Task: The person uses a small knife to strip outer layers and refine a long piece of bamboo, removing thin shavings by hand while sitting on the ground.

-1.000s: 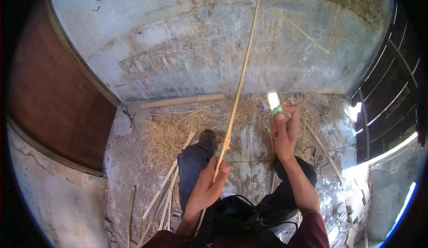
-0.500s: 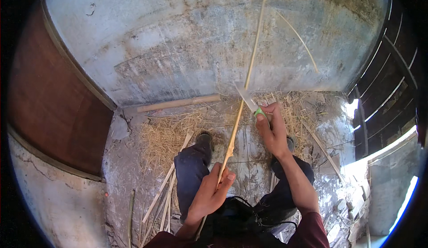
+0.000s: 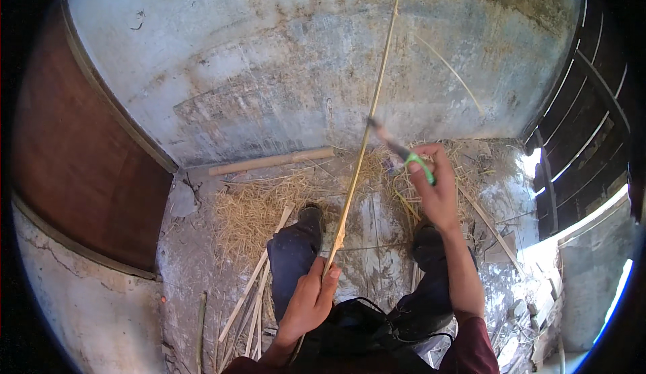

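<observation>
My left hand (image 3: 309, 301) is closed around the lower part of a long, thin yellowish strip (image 3: 354, 182), which looks like bamboo or wood. It slants up and away, with a rough, frayed spot just above my fingers. In my right hand (image 3: 439, 196), fingers wrapped round its green handle, is a knife (image 3: 401, 151). Its blade is smeared by motion and points toward the strip. The blade's tip is close to the strip; whether they touch I cannot tell.
Loose straw (image 3: 249, 212) and shavings cover the floor ahead of my feet. A thick round pole (image 3: 272, 161) lies along the stained wall (image 3: 269, 85). Several pale strips (image 3: 250, 293) lie beside my left leg. A thin curved sliver (image 3: 449, 70) shows against the wall.
My right hand has moved right and slightly up, and the knife has swung with it. The strip's far end has dropped a little in view, and my left hand sits slightly farther left.
</observation>
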### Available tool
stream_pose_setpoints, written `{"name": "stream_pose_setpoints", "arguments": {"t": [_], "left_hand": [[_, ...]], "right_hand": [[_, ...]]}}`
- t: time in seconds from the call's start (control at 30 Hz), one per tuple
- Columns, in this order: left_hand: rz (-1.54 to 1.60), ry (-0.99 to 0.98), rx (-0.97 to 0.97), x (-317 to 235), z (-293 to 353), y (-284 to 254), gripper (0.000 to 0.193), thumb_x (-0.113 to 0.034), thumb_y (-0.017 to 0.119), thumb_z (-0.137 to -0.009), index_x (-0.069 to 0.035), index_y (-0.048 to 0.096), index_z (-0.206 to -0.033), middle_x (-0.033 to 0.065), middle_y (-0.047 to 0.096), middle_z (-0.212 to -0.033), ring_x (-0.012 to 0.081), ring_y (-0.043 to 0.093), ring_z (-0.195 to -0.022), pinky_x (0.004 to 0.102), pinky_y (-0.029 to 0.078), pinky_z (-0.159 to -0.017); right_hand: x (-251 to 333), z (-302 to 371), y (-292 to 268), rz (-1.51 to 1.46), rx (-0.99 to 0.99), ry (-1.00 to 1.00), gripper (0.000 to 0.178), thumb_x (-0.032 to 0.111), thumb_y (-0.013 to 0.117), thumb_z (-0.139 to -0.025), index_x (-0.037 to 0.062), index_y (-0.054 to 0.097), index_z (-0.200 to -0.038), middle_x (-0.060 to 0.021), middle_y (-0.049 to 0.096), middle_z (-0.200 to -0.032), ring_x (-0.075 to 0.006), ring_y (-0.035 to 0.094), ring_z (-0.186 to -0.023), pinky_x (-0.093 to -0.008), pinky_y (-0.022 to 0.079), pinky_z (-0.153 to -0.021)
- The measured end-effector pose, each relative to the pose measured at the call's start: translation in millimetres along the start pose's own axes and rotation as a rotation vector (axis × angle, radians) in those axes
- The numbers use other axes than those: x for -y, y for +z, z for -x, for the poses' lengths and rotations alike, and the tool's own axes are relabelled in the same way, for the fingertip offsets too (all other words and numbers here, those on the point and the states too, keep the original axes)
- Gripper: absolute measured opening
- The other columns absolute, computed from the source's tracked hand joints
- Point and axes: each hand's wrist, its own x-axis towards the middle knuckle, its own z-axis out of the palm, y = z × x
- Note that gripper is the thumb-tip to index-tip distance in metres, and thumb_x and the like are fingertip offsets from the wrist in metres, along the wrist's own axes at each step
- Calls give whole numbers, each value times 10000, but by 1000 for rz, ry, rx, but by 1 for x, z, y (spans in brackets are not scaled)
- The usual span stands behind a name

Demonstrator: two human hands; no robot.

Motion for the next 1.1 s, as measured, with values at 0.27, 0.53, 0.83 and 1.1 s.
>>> {"name": "stream_pose_setpoints", "arguments": {"t": [0.27,0.53,0.83,1.1], "left_hand": [[49,-95,87,-2,21,-13,249,-241,518,-1125,2,521,-1068,185,544,-703,434,588,-648,465,425,-596],[19,-97,58,0,35,-21,244,-232,515,-1123,8,512,-1079,230,563,-741,507,609,-735,492,435,-621],[3,-84,126,9,48,-24,209,-201,521,-1115,4,491,-1090,236,586,-754,521,627,-766,505,451,-633],[25,-95,114,7,52,-26,233,-222,516,-1122,8,491,-1093,218,597,-736,487,641,-723,489,456,-620]], "right_hand": [[4,-30,-16,-231,-204,-36,214,225,570,-1091,85,600,-1251,46,539,-743,-43,475,-630,-226,363,-570],[38,-44,-37,202,119,125,229,252,563,-1093,65,620,-1211,-58,603,-729,-168,590,-624,-344,481,-610],[10,-71,-17,278,376,79,325,323,500,-1126,23,588,-1215,-45,512,-696,-156,571,-681,-354,477,-656],[7,-115,-73,-178,-252,-101,298,317,488,-1116,62,624,-1041,20,446,-697,-167,449,-612,-357,413,-603]]}}
